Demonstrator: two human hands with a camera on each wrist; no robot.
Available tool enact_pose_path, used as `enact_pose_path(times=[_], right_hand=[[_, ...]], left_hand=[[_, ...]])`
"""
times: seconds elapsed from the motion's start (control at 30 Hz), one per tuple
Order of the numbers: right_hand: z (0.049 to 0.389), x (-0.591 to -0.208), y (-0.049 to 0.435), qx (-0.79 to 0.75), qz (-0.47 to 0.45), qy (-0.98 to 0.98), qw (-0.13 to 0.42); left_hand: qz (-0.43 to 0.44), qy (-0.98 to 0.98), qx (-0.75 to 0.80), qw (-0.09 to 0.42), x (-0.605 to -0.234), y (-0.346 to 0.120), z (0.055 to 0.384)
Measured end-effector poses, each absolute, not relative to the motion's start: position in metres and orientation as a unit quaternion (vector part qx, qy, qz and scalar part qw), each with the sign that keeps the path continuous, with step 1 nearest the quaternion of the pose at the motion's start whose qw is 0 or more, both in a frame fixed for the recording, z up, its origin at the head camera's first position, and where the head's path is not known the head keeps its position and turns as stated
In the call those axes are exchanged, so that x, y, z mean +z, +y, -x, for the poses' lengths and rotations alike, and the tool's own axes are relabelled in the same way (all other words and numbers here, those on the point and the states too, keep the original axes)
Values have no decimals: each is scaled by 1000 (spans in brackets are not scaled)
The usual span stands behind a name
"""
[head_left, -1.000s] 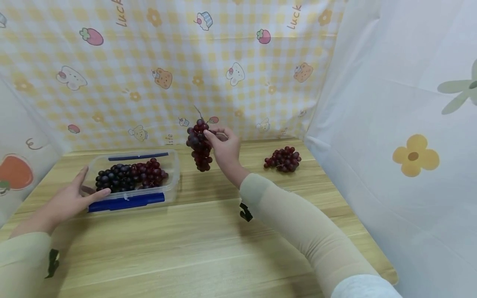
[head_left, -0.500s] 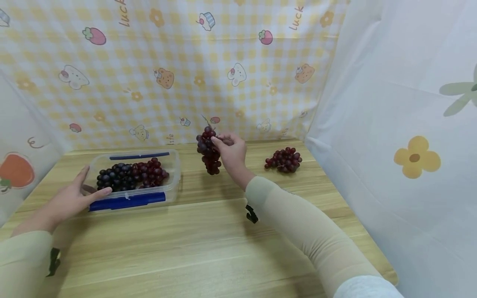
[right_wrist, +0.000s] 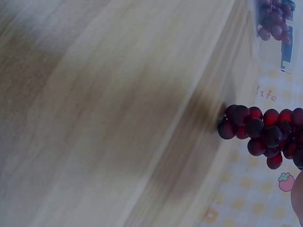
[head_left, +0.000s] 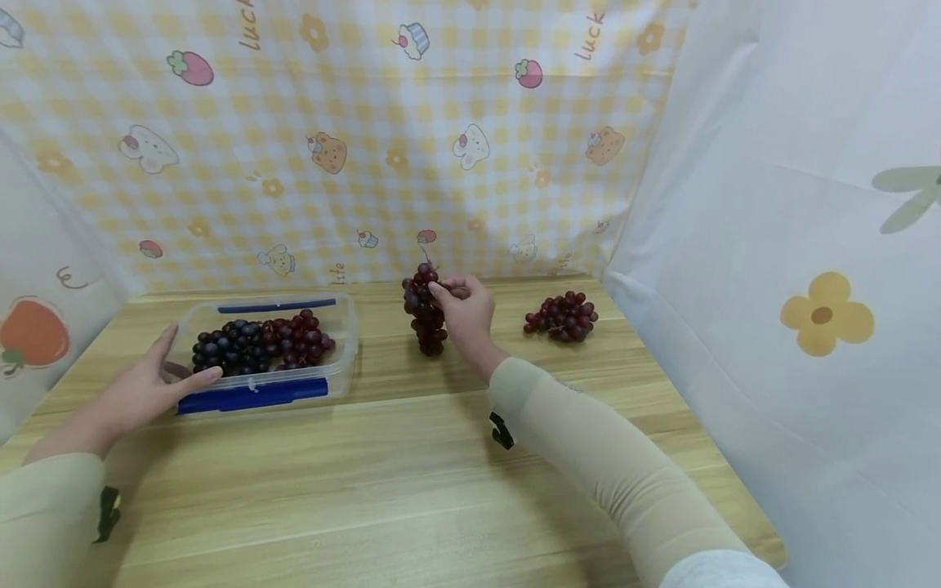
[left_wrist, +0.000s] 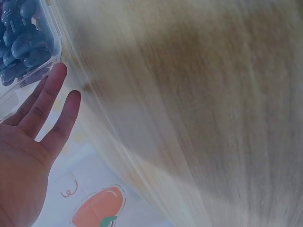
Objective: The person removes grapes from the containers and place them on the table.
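My right hand [head_left: 469, 314] pinches a bunch of dark red grapes [head_left: 423, 304] near its top, and the bunch hangs upright at mid-table. Its lower end [right_wrist: 235, 122] is close to the wood in the right wrist view; I cannot tell if it touches. At the left, my left hand [head_left: 143, 392] rests against the left end of a clear plastic container [head_left: 345, 367], fingers fairly straight and thumb at the front rim. Inside the container lie black grapes [head_left: 231, 349] on the left and red grapes [head_left: 297, 339] on the right.
Another bunch of red grapes [head_left: 562, 317] lies on the wooden table [head_left: 353, 490], right of my right hand. Blue clasps [head_left: 253, 396] hang along the container's sides. A checked cloth [head_left: 412, 106] backs the table, and a white cloth [head_left: 794, 204] flanks the right side.
The right hand has moved the held grapes rightward and lower, from near the container toward mid-table. The left hand has stayed at the container.
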State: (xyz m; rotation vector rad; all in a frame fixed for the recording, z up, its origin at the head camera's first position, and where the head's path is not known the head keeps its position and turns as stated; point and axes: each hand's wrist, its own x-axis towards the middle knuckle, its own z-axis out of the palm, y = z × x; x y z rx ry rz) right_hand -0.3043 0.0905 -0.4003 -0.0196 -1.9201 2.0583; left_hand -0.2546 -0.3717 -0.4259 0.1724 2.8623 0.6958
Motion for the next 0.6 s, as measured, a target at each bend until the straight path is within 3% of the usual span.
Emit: enact_pose_path(times=[0.6], right_hand=[[298,-419,105,602,28,-784,149]], left_hand=[[-60,965,237,90,-428,-372,256]])
